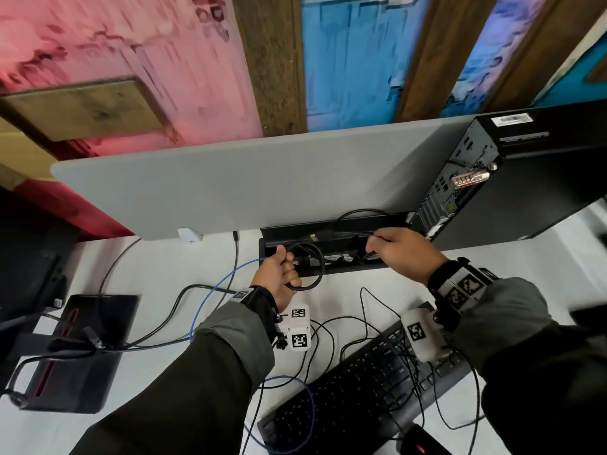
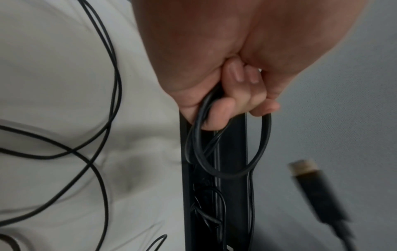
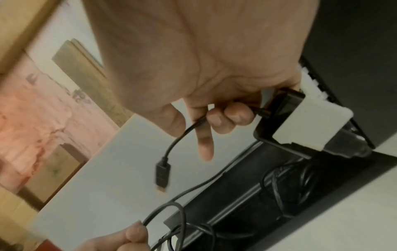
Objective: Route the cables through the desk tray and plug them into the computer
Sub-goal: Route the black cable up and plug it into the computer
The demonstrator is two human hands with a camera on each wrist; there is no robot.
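Observation:
The black desk tray [image 1: 345, 269] is a long slot at the desk's back edge with coiled cables inside. My left hand [image 1: 285, 261] grips a loop of thick black cable [image 1: 310, 277] over the tray's left end; the left wrist view shows the fingers [image 2: 217, 112] curled round that loop [image 2: 264, 144]. Over the tray's right end, my right hand [image 1: 374, 247] pinches the black cable [image 3: 182, 135] a little behind its gold-tipped plug [image 3: 162, 176], which hangs free in front of the grey panel. The black computer [image 1: 512, 178] stands at the right, its rear ports facing the tray.
A grey divider panel [image 1: 246, 185] stands behind the tray. A keyboard [image 1: 377, 389], a mouse [image 1: 420, 446], thin black cables and a blue cable [image 1: 215, 289] lie on the white desk. A monitor base [image 1: 82, 349] sits at the left. A white and black block [image 3: 311, 118] sits at the tray's right end.

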